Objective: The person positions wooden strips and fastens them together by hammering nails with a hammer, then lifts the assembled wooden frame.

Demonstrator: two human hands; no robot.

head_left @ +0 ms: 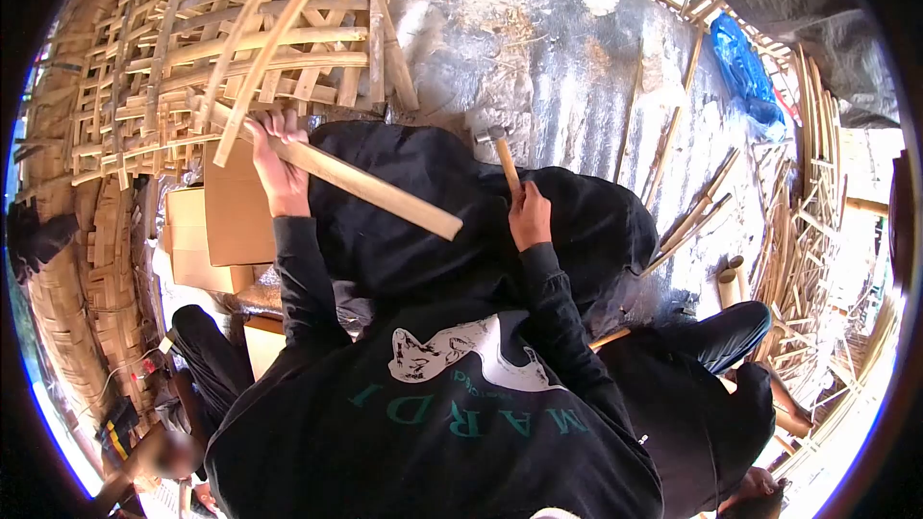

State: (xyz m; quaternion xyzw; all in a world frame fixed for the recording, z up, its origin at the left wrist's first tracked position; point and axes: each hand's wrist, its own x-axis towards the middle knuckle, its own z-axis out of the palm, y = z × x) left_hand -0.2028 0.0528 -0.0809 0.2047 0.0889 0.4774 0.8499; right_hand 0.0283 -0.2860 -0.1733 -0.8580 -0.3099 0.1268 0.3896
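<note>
My left hand (277,159) is closed around a flat bamboo strip (375,192), which slants across my lap from upper left to lower right. My right hand (530,215) grips a hammer by its wooden handle (508,166). The metal hammer head (488,135) points away from me, past my dark-clothed knees, apart from the strip. Just beyond my left hand lies a woven lattice of bamboo slats (269,38), with some loose slats across it.
Cardboard boxes (236,207) stand at my left. A silvery sheet (538,38) covers the floor ahead. Bamboo sticks (702,216) and a blue plastic bag (745,67) are at the right. Two other people sit close by, one on the left and one in black (683,413) at right.
</note>
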